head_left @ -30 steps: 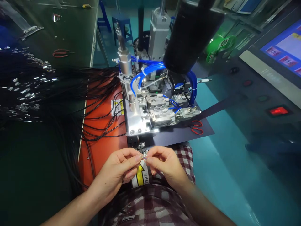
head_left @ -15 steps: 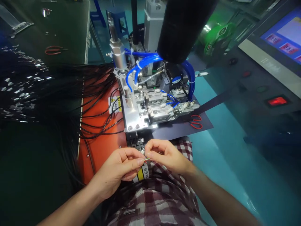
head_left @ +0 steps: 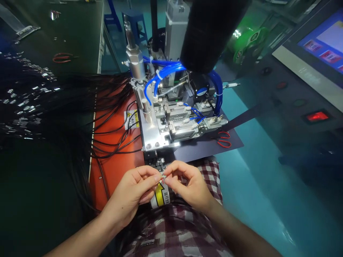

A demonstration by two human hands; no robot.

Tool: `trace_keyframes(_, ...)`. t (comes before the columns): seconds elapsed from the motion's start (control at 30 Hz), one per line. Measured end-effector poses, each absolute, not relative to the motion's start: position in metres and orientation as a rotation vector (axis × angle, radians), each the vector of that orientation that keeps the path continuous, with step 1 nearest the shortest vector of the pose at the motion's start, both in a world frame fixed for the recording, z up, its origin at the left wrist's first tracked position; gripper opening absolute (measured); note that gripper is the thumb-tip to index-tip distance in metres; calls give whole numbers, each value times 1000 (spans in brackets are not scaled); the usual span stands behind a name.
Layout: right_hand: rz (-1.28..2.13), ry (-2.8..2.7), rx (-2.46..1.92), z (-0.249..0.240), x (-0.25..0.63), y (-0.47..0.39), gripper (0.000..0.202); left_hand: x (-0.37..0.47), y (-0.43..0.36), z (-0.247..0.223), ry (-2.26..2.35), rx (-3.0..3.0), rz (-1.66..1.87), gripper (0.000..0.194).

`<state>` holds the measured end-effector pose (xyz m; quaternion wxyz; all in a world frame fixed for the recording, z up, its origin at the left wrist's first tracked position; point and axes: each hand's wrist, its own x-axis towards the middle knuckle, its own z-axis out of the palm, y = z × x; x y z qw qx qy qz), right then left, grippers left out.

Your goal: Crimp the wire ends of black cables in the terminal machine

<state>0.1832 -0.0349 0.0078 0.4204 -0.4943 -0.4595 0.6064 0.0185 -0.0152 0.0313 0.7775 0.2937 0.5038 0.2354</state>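
Thin coloured wires (head_left: 163, 178), with red and pale green showing, stretch between my fingertips. My left hand (head_left: 135, 189) pinches them between thumb and forefinger, its other fingers curled under. From the other side, my right hand (head_left: 187, 181) closes thumb and forefinger at the wires' tips. Fingers hide most of the wires, and their exact number is too small to make out. Just below the fingertips is a white label with a yellow arrow (head_left: 160, 195). Right beyond my hands stands a metal bench machine (head_left: 152, 132) with blue air tubes (head_left: 171, 66).
Black cables (head_left: 115, 139) run over the orange base (head_left: 118, 171) toward a heap of cables with shiny ends (head_left: 26, 96) at left. Red-handled scissors (head_left: 224, 139) lie right of the machine, red-handled pliers (head_left: 64, 58) on the left table. A control panel (head_left: 300, 71) stands at right.
Both hands have shifted slightly left. My right thumb has come down and apart from its forefinger a little, and more of the red wire shows between the hands.
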Motion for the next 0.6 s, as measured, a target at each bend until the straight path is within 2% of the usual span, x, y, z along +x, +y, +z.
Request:
trace_keyframes(0.1,1455,-1125,-1283,9,178,-35,9,19,-15,32,1090,616,524,22)
trace_keyframes(0.3,1593,-946,-1304,7,172,-35,18,21,-18,32,1107,613,589,22)
trace_keyframes(0.43,1616,-877,-1315,7,169,-38,17,22,-21,30,1136,660,614,23)
trace_keyframes(0.6,1240,-1190,-1384,8,171,-42,4,22,-21,28,1144,694,598,23)
